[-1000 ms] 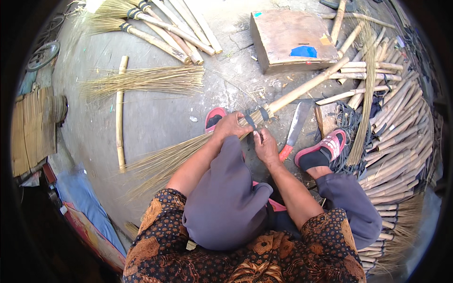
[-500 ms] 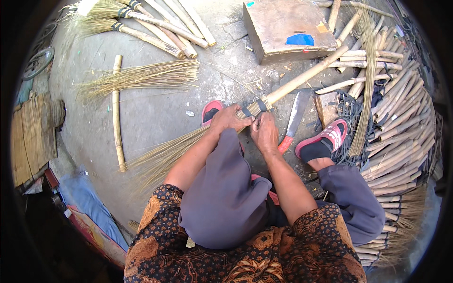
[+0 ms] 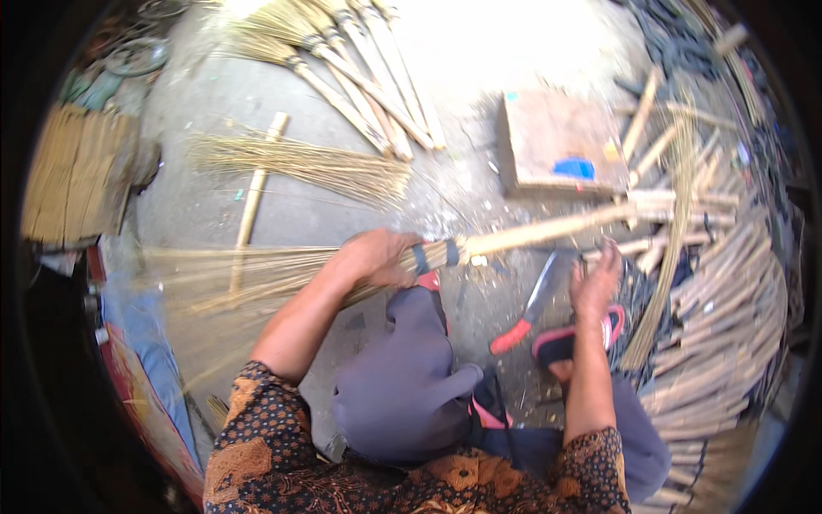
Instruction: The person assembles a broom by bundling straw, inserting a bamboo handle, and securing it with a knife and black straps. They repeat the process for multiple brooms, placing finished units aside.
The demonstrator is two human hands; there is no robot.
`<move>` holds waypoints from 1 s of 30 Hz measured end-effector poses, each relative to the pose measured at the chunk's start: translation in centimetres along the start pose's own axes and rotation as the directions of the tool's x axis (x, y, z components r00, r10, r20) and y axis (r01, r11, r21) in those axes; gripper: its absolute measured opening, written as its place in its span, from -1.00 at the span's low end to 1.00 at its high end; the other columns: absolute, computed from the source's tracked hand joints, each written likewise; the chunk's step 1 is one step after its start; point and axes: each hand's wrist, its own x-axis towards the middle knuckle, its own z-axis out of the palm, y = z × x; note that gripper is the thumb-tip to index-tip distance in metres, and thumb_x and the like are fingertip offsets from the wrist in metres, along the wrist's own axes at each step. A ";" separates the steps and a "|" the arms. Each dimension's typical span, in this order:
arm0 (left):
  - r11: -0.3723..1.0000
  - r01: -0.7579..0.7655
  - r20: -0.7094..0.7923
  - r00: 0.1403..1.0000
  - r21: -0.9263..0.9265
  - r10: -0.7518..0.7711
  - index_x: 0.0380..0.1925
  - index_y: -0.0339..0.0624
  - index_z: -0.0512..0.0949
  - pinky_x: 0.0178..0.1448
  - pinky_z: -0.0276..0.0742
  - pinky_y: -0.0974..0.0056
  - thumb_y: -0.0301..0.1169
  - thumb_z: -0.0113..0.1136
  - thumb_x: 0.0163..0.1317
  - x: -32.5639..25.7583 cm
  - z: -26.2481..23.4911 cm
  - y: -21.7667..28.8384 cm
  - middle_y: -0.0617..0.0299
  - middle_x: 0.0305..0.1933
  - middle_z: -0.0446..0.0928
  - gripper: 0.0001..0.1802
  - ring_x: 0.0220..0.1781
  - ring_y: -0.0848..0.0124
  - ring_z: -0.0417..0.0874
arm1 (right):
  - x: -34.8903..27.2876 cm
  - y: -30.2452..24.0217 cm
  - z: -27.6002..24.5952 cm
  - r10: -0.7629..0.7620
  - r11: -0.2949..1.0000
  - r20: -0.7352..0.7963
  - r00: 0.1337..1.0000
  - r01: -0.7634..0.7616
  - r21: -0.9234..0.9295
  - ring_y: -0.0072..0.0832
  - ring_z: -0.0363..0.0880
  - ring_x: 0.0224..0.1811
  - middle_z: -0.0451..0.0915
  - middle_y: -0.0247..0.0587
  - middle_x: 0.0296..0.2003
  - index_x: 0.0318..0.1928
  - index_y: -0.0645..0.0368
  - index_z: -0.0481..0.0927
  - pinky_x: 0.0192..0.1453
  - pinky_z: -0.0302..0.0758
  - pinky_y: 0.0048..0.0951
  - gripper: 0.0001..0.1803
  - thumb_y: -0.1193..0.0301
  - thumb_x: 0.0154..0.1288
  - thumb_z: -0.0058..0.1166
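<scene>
My left hand (image 3: 385, 257) is wrapped round the bristles of a broom (image 3: 548, 226), just beside two black rubber bands (image 3: 453, 251) that bind them to the pale wooden handle. The bristles fan out to the left, blurred at their tips. My right hand (image 3: 597, 287) is raised off the broom, fingers apart, holding nothing. It hovers above my right foot in a pink sandal (image 3: 613, 325). Between the hands, on the ground, lies a large knife (image 3: 525, 311) with a red handle.
A wooden block (image 3: 556, 141) stands beyond the broom. Finished brooms (image 3: 342, 81) lie at the far left, near a loose bristle bundle (image 3: 308, 163) across a stick (image 3: 254, 193). Stacked wooden handles (image 3: 719, 317), black rubber strips (image 3: 681, 43) and an upright-lying bristle bundle (image 3: 668, 265) fill the right side.
My right hand has let go at the bands and moved right. My left hand has shifted left with the broom, now lying more level. The view has also shifted.
</scene>
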 end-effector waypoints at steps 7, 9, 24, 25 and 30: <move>0.854 0.070 -0.194 0.980 0.516 0.036 0.29 0.20 0.54 0.50 0.41 -0.09 -0.16 0.54 0.04 -13.7 -11.5 -2.1 0.22 0.02 0.71 -0.27 0.14 0.18 0.72 | 2.8 2.6 -2.0 -0.143 0.990 0.523 0.840 0.133 0.057 0.00 0.64 0.18 0.69 0.07 0.03 0.31 0.04 0.51 0.39 0.41 0.12 -0.26 0.30 0.07 0.48; 0.744 0.180 -0.386 0.916 0.644 0.113 0.30 0.27 0.54 0.63 0.24 -0.16 -0.20 0.54 0.07 -16.0 -13.3 -1.9 0.28 0.09 0.68 -0.28 0.24 0.23 0.66 | 0.6 1.1 -0.9 -0.231 0.969 0.488 0.842 0.153 0.195 0.18 0.69 -0.24 0.70 0.14 -0.34 -0.30 0.07 0.68 -0.19 0.64 0.03 -0.75 0.22 0.11 0.40; 0.878 -0.390 -0.663 0.739 -0.276 0.120 -0.11 -0.05 0.76 0.28 0.65 0.05 -0.30 0.49 0.18 -22.4 -0.5 9.1 0.24 -0.04 0.77 -0.73 0.01 0.28 0.80 | 2.4 -18.2 11.2 0.179 0.863 0.582 0.793 -0.410 0.294 0.13 0.75 -0.17 0.74 0.21 -0.30 -0.16 0.26 0.74 -0.07 0.61 -0.06 -0.56 0.09 0.26 0.35; 0.873 -0.418 -0.684 0.715 -0.250 0.146 -0.12 -0.06 0.76 0.23 0.67 0.06 -0.32 0.49 0.16 -22.2 -0.7 8.9 0.25 -0.07 0.78 -0.73 -0.02 0.28 0.81 | 3.9 -19.1 12.1 0.173 0.865 0.546 0.820 -0.392 0.314 0.15 0.75 -0.15 0.74 0.24 -0.29 -0.15 0.28 0.74 -0.05 0.61 -0.04 -0.55 0.09 0.27 0.35; 0.817 -0.496 -0.750 0.649 -0.295 0.124 -0.12 -0.22 0.72 0.18 0.68 -0.06 -0.46 0.38 0.19 -21.4 -1.7 8.3 0.10 -0.17 0.77 -0.76 -0.09 0.13 0.80 | 12.4 -22.9 16.8 0.210 0.888 0.447 0.869 -0.361 0.284 0.26 0.71 -0.08 0.73 0.32 -0.21 -0.07 0.32 0.68 0.02 0.60 0.09 -0.51 0.08 0.32 0.32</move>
